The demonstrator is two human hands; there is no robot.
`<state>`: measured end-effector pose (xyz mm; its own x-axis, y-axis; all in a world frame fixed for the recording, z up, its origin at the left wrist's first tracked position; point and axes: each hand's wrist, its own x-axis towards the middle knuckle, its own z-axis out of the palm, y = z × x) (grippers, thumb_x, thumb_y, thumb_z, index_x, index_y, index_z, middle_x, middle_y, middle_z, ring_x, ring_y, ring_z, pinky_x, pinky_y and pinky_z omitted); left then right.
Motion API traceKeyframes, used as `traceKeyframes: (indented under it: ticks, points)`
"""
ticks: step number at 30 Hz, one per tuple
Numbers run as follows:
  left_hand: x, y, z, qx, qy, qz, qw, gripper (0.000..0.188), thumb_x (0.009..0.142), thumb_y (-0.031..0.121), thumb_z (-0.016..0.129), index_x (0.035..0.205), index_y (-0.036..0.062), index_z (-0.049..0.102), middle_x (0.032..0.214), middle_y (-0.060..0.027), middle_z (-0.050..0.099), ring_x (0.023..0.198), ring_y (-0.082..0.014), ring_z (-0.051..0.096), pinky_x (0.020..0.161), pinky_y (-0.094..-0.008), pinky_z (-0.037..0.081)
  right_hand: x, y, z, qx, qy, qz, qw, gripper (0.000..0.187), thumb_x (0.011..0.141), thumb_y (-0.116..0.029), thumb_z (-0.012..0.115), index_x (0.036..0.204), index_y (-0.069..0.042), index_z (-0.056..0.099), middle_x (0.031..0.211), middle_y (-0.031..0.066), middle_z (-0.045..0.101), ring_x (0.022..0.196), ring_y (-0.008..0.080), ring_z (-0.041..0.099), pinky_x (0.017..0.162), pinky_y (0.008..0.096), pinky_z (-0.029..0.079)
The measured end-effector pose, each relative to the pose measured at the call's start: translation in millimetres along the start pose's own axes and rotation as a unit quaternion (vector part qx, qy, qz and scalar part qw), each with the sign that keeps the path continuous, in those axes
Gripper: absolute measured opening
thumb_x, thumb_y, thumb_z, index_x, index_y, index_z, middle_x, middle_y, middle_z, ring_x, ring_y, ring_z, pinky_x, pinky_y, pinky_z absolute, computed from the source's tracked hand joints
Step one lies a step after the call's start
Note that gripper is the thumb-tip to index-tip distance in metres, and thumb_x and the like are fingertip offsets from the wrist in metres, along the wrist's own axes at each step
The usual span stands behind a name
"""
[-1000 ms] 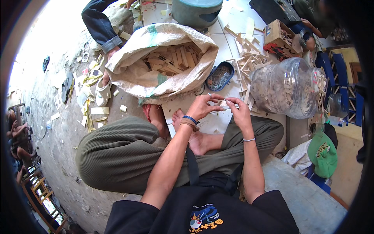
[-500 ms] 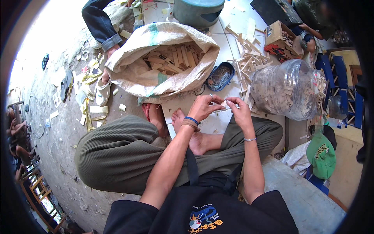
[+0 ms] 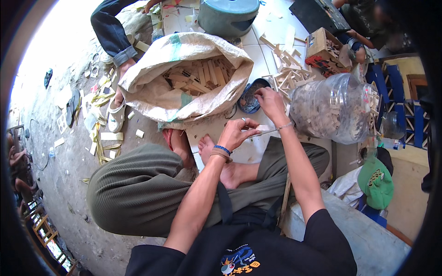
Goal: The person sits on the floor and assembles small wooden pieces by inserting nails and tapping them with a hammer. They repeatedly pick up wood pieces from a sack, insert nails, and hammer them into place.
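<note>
Sitting cross-legged on the tiled floor (image 3: 258,43), the person works in the middle of a spread of wood pieces. Largest, at far left, is a woven sack (image 3: 184,50) folded open on a heap of short wooden sticks (image 3: 200,76); to the right lies a clear plastic jug (image 3: 334,108) on its side, packed with small pale pieces, and beyond both stands a grey-green bucket (image 3: 228,16). A loose pile of sticks (image 3: 287,73) sits between sack and jug, with a cardboard box (image 3: 322,46) further off and a green cap (image 3: 376,181) near right. Just past the hands is a small dark blue bowl (image 3: 251,99). The left hand (image 3: 237,135), close above the bare feet, is curled shut, pinching a thin pale stick (image 3: 262,131) that points right. The right hand (image 3: 271,103) is stretched further out, fingers bent down at the bowl's right rim; whether it grips anything there I cannot tell. To do this step well, it seems wise to keep the stick steady and level in the left pinch, and to take only a little from the bowl with the fingertips, so nothing spills onto the tiles.
</note>
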<state>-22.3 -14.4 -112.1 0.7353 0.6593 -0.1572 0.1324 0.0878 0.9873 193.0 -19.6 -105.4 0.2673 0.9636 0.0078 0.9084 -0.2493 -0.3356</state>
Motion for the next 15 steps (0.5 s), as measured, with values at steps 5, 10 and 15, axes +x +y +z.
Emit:
traceKeyframes:
  ticks: [5,10,15]
  points:
    - [0,2,-2,0.007,-0.016,-0.019,1.000,0.032,0.090,0.020,0.085,0.115,0.0013,0.079,0.104,-0.0112,0.081,0.095,-0.0182,0.078,0.082,-0.0333,0.062,23,8,29,-0.107,-0.081,-0.045,0.990,0.014,0.094,-0.026,0.072,0.099,-0.013,0.074,0.094,0.0118,0.073,0.093,0.0342,0.070,0.088,0.0503,0.044]
    - [0,4,-3,0.010,-0.014,0.001,1.000,0.031,0.090,0.021,0.085,0.113,0.0016,0.079,0.102,-0.0123,0.080,0.092,-0.0203,0.078,0.082,-0.0343,0.061,28,4,37,-0.120,-0.109,-0.035,0.986,0.012,0.092,-0.023,0.070,0.095,-0.012,0.072,0.090,0.0121,0.075,0.093,0.0331,0.072,0.085,0.0509,0.043]
    - [1,3,-2,0.001,-0.017,-0.003,1.000,0.033,0.089,0.026,0.085,0.111,0.0022,0.079,0.104,-0.0130,0.080,0.093,-0.0216,0.078,0.083,-0.0351,0.061,31,0,39,-0.117,-0.102,-0.041,0.987,0.014,0.091,-0.023,0.070,0.099,-0.012,0.073,0.088,0.0158,0.075,0.091,0.0388,0.071,0.081,0.0530,0.044]
